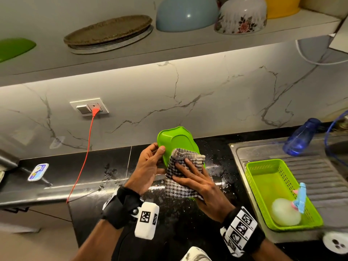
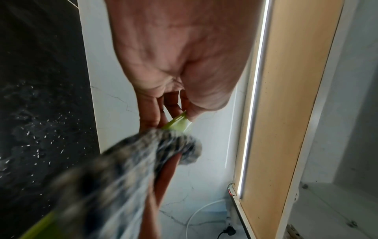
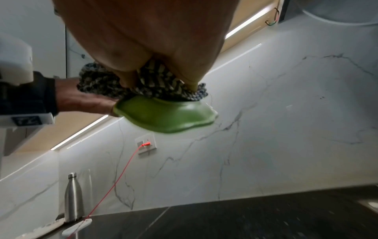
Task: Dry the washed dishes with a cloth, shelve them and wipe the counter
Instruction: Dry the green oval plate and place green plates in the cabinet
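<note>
Green dish [image 1: 176, 142], held tilted above the wet counter [image 1: 216, 166] by left-hand fingers [image 1: 160, 148] gripping its rim, is being dried as flat right-hand fingers [image 1: 188, 164] press the checked cloth [image 1: 180, 174] against it; shelving likely follows.

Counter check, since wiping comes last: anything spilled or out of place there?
Yes. Water droplets speckle the black counter around the green dish being dried with the checked cloth. A red cable also trails across it.

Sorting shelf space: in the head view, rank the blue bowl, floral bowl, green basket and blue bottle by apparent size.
1. Green basket, though nearest the camera.
2. Blue bowl.
3. Floral bowl, close to the blue one.
4. Blue bottle.
</note>
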